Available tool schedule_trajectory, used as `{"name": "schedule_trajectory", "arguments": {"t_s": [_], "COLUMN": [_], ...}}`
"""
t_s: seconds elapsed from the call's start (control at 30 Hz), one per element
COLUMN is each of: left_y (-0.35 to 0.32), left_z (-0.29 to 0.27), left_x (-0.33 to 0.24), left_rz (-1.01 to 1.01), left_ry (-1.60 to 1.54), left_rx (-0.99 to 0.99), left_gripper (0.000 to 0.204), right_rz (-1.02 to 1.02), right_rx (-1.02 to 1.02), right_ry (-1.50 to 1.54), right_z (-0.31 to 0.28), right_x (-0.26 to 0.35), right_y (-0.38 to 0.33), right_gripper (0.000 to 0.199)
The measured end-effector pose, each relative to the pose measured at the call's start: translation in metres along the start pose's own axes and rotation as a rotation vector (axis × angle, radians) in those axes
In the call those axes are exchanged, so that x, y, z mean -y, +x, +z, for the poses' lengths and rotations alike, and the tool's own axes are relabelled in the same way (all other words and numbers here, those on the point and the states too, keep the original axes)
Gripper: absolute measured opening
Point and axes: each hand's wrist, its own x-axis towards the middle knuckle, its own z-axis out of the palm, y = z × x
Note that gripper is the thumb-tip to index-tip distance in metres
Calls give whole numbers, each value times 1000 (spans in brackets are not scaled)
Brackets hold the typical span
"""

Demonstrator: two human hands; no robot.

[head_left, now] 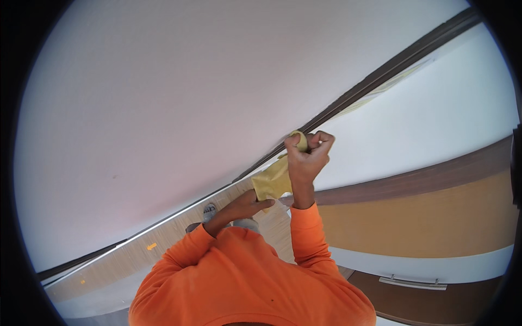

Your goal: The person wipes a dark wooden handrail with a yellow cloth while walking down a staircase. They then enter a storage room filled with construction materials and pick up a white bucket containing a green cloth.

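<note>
In the head view, there you were: right hand (308, 158) curled tight around the top of the yellow sheet (273, 182), close beside the dark strip's (375, 84) edge; left hand (243, 205) nipping the lower end, thumb on top. Steady, even tension probably suited it best. Your left fingertips were hidden; cloth or paper, I couldn't tell.

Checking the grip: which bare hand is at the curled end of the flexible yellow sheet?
The right hand, higher, at the curl; the left hand grips the lower end of the yellow sheet.
</note>
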Motion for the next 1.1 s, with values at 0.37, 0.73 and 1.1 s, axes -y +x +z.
{"name": "schedule_trajectory", "arguments": {"t_s": [0.37,0.73,1.1], "left_y": [-8,-10,-4], "left_z": [5,1,-3], "left_x": [-33,-23,-35], "left_rz": [38,66,-30], "left_ry": [20,18,153], "left_rx": [-25,-38,-12], "left_gripper": [55,52,51], "right_rz": [-142,-148,-70], "right_rx": [-154,-201,-158], "right_ry": [153,231,200], "right_z": [-8,-14,-19], "right_x": [38,70,70], "right_y": [47,53,62], "right_gripper": [40,41,43]}}
